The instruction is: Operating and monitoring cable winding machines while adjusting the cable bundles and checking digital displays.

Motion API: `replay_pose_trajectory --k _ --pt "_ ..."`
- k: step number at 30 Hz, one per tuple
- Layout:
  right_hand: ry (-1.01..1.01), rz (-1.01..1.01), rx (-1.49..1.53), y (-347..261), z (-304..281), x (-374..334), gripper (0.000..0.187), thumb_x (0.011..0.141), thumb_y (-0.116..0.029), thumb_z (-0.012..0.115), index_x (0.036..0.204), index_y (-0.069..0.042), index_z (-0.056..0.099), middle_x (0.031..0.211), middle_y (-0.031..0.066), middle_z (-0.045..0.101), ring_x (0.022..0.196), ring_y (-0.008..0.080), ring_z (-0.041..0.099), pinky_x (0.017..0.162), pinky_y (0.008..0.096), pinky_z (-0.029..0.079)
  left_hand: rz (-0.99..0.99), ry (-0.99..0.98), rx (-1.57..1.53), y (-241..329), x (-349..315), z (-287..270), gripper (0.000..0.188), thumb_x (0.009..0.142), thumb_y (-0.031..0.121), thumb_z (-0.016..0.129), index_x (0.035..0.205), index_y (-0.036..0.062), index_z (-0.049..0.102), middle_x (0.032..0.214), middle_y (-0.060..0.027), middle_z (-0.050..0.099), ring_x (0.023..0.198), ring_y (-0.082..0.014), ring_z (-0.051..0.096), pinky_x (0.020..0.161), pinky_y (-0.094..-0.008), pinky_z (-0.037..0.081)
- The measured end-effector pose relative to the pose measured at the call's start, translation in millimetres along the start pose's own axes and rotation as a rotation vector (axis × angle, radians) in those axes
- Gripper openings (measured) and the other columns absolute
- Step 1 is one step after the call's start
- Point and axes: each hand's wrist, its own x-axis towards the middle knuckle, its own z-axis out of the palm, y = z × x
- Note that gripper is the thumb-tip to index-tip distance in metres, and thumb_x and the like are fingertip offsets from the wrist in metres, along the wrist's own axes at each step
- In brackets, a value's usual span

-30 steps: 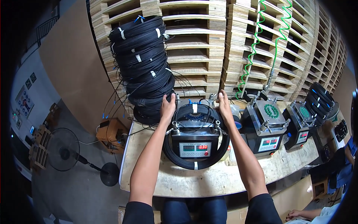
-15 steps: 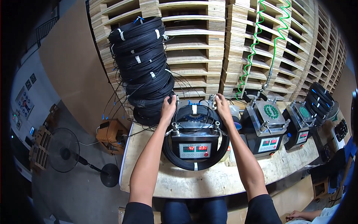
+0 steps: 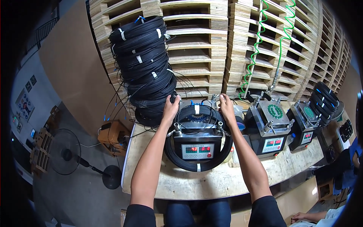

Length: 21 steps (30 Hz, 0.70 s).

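Note:
In front of me stands a bench machine point(image 3: 177, 142) with a metal top, corner clamps and a lit red display. A black cable coil point(image 3: 198, 167) hangs around its front, tied with white tape. Its upper part lies over the top plate, where blue connectors point(image 3: 199, 118) sit in a ring. My left hand point(image 3: 171, 109) is closed at the far left corner clamp, fingers curled around it. At the far right corner clamp point(image 3: 214, 99), my right hand point(image 3: 227, 109) is closed in the same way. The fingertips of both hands are partly hidden.
A tall stack of black cable coils point(image 3: 145, 58) stands left of the machine. Two similar machines point(image 3: 266, 125) are to the right, one beside more coils point(image 3: 323, 100). Wooden pallets point(image 3: 196, 49) rise behind the table point(image 3: 181, 189). A fan point(image 3: 66, 155) stands at left; another person's hand point(image 3: 298, 216) shows lower right.
The digits on the machine's display have changed. Both hands stay at the far corner clamps, with only slight finger movement. The coil has not visibly moved.

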Motion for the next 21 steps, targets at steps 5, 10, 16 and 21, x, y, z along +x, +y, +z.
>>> replay_pose_trajectory --k 5,10,16,21 --pt "-0.019 -0.174 -0.237 15 -4 12 0.05 0.106 -0.042 0.046 0.134 -0.001 0.055 0.108 0.0211 0.068 0.094 0.0282 0.068 0.082 0.0394 0.053 -0.033 0.038 0.047 3 0 7 0.088 0.093 0.06 0.059 0.154 0.0026 0.033 0.105 -0.0138 0.066 0.09 -0.018 0.062 0.09 -0.0344 0.048" --pt "-0.058 -0.143 -0.181 18 -3 13 0.051 0.106 -0.042 0.045 0.136 -0.002 0.053 0.112 0.0225 0.068 0.102 0.03 0.066 0.088 0.0399 0.051 -0.021 0.049 0.061 1 1 5 0.088 0.093 0.059 0.059 0.153 0.0009 0.033 0.11 -0.0167 0.065 0.093 -0.0189 0.064 0.093 -0.0347 0.047" --pt "-0.063 -0.12 -0.121 11 -4 8 0.049 0.107 -0.04 0.045 0.135 -0.001 0.053 0.105 0.0166 0.066 0.09 0.0235 0.063 0.08 0.0354 0.051 -0.055 0.03 0.07 4 -1 4 0.087 0.093 0.061 0.057 0.152 0.0001 0.035 0.124 -0.0224 0.057 0.117 -0.03 0.055 0.105 -0.0398 0.04" --pt "-0.056 -0.107 -0.102 6 1 2 0.049 0.108 -0.038 0.044 0.135 0.001 0.053 0.103 0.0126 0.063 0.086 0.0175 0.059 0.076 0.0323 0.049 -0.01 0.094 0.117 -8 4 0 0.086 0.094 0.059 0.058 0.151 -0.0012 0.034 0.099 -0.0164 0.069 0.097 -0.0214 0.066 0.097 -0.0368 0.046"
